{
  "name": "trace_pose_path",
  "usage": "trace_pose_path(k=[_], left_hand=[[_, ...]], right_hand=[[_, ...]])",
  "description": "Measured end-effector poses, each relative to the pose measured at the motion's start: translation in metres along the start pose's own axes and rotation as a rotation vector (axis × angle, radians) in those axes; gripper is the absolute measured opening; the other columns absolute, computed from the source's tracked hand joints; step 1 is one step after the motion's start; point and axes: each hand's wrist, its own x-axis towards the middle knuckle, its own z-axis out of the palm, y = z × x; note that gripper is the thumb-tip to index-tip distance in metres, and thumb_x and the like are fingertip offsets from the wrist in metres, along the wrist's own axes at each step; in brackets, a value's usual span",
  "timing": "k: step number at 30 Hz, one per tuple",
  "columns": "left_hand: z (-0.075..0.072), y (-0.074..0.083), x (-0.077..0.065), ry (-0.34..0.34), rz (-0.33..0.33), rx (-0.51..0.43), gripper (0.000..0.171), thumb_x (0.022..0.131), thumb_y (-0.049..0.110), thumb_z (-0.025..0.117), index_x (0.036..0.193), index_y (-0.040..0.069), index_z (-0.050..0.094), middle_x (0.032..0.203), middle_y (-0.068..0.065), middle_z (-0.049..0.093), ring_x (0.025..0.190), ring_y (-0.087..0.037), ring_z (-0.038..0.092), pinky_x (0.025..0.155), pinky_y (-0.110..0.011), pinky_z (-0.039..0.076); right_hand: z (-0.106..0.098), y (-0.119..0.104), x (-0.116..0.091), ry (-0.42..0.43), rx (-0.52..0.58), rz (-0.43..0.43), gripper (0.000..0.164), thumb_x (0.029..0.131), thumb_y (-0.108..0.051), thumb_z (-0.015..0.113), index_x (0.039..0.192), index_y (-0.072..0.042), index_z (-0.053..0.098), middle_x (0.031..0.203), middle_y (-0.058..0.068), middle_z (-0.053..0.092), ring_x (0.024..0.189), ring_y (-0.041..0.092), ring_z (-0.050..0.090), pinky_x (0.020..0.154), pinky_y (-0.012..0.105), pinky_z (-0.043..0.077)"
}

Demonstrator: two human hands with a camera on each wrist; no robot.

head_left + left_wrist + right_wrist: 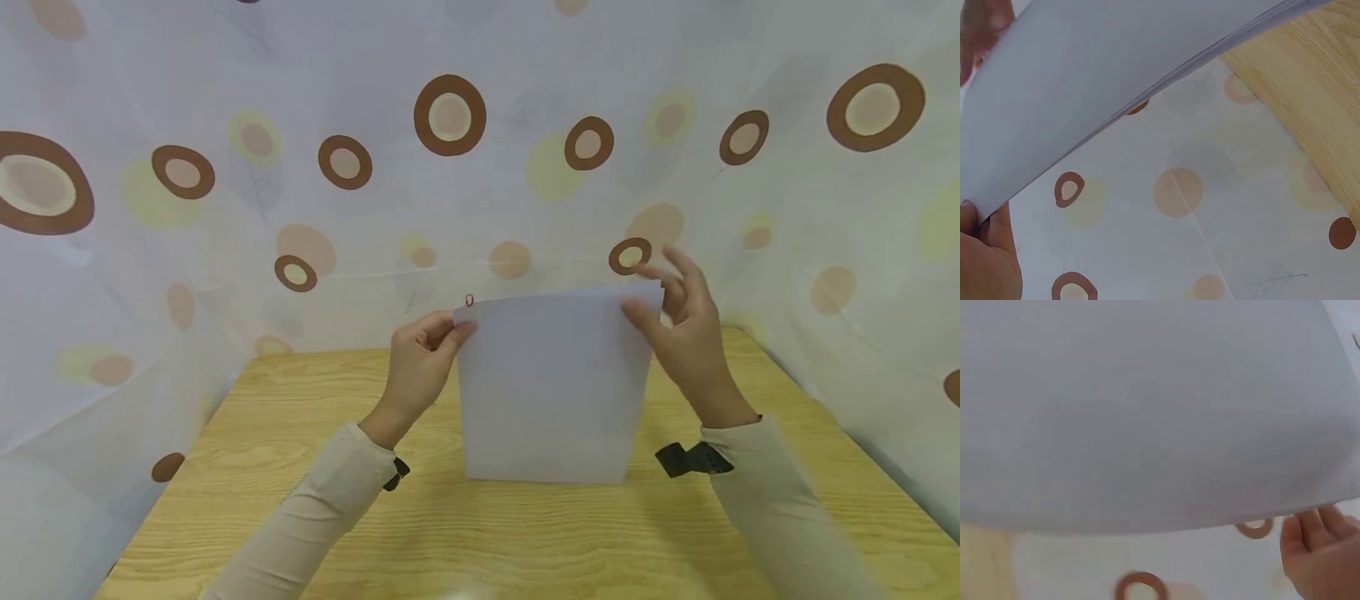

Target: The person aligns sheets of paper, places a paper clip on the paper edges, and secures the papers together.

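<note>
A stack of white paper sheets stands upright over the wooden table, its lower edge at the tabletop in the head view. My left hand pinches the stack's upper left corner, thumb in front and fingers behind. Just beside that thumb, a small red paper clip sits on the top edge. At the upper right corner is my right hand, its thumb across the front of the paper and its other fingers spread loosely behind and above the edge. Layered sheet edges show in the left wrist view.
The light wooden table extends around the paper. A white curtain with brown rings and pale dots hangs behind and along both sides. Black straps, one of them a right wrist strap, hang below the sleeves.
</note>
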Motion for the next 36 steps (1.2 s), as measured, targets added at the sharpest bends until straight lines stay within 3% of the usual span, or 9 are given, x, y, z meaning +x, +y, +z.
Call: trace_pose_path(k=[3, 5, 10, 15, 19, 26, 28, 30, 36], left_hand=[[0.000, 0.000, 0.000, 0.012, 0.011, -0.007, 0.012, 0.089, 0.005, 0.067, 0.084, -0.006, 0.070, 0.064, -0.014, 0.059, 0.049, -0.008, 0.040, 0.046, -0.019, 0.030], [0.001, 0.000, 0.001, 0.026, 0.022, -0.014, 0.012, 0.089, 0.004, 0.067, 0.085, -0.007, 0.069, 0.065, -0.015, 0.059, 0.050, -0.006, 0.040, 0.046, -0.019, 0.031], [0.002, -0.002, 0.001, 0.050, 0.051, -0.049, 0.012, 0.090, 0.005, 0.066, 0.092, -0.006, 0.069, 0.078, -0.018, 0.068, 0.058, -0.008, 0.053, 0.051, -0.019, 0.040], [0.003, -0.012, -0.008, -0.101, -0.038, -0.121, 0.029, 0.089, 0.005, 0.067, 0.117, -0.002, 0.062, 0.101, -0.019, 0.070, 0.084, -0.018, 0.070, 0.070, -0.026, 0.057], [0.007, -0.019, -0.015, -0.196, -0.120, -0.101, 0.032, 0.090, 0.008, 0.067, 0.119, 0.001, 0.059, 0.108, -0.017, 0.069, 0.095, -0.023, 0.069, 0.078, -0.033, 0.057], [0.010, -0.019, -0.010, -0.201, -0.160, -0.091, 0.027, 0.092, 0.015, 0.065, 0.116, 0.004, 0.058, 0.108, -0.013, 0.067, 0.094, -0.019, 0.067, 0.079, -0.033, 0.055], [0.008, -0.012, -0.007, -0.157, -0.125, -0.088, 0.036, 0.093, 0.015, 0.064, 0.127, 0.009, 0.053, 0.111, -0.012, 0.065, 0.083, -0.018, 0.066, 0.072, -0.028, 0.055], [0.005, -0.007, -0.003, -0.091, -0.010, -0.075, 0.047, 0.093, 0.009, 0.063, 0.137, 0.013, 0.046, 0.118, -0.012, 0.062, 0.068, -0.014, 0.060, 0.065, -0.023, 0.052], [-0.005, 0.000, 0.009, 0.083, 0.400, 0.101, 0.046, 0.091, -0.004, 0.060, 0.135, 0.006, 0.052, 0.113, -0.016, 0.065, 0.080, -0.023, 0.070, 0.070, -0.020, 0.055]], right_hand=[[-0.008, 0.007, -0.007, -0.140, 0.302, 0.257, 0.042, 0.095, -0.001, 0.056, 0.136, -0.005, 0.045, 0.110, -0.003, 0.066, 0.097, 0.010, 0.062, 0.084, 0.018, 0.049], [-0.007, 0.009, -0.008, -0.165, 0.369, 0.299, 0.025, 0.096, -0.001, 0.055, 0.121, -0.001, 0.056, 0.104, 0.000, 0.068, 0.095, 0.012, 0.063, 0.084, 0.022, 0.050], [0.001, 0.007, -0.008, -0.093, 0.378, 0.278, 0.012, 0.093, -0.004, 0.061, 0.105, -0.004, 0.065, 0.100, 0.001, 0.068, 0.093, 0.013, 0.063, 0.083, 0.022, 0.051], [0.007, 0.016, -0.019, -0.117, 0.372, 0.375, 0.012, 0.095, -0.005, 0.059, 0.104, -0.009, 0.065, 0.099, -0.003, 0.067, 0.092, 0.011, 0.064, 0.085, 0.021, 0.050], [0.011, 0.027, -0.027, -0.155, 0.328, 0.421, 0.010, 0.095, -0.010, 0.060, 0.104, -0.011, 0.064, 0.101, -0.004, 0.067, 0.094, 0.011, 0.065, 0.086, 0.022, 0.050], [0.010, 0.032, -0.028, -0.178, 0.296, 0.397, 0.010, 0.096, -0.010, 0.060, 0.104, -0.009, 0.065, 0.100, -0.003, 0.069, 0.093, 0.012, 0.065, 0.086, 0.023, 0.050], [0.009, 0.030, -0.027, -0.174, 0.293, 0.389, 0.010, 0.095, -0.009, 0.060, 0.103, -0.010, 0.066, 0.098, -0.004, 0.070, 0.092, 0.011, 0.066, 0.085, 0.023, 0.050], [0.009, 0.029, -0.026, -0.164, 0.290, 0.385, 0.010, 0.095, -0.008, 0.060, 0.102, -0.010, 0.068, 0.096, -0.004, 0.071, 0.090, 0.011, 0.067, 0.084, 0.022, 0.050], [0.010, 0.027, -0.024, -0.147, 0.279, 0.390, 0.009, 0.094, -0.010, 0.062, 0.101, -0.010, 0.068, 0.094, -0.004, 0.072, 0.088, 0.011, 0.067, 0.083, 0.022, 0.051]])
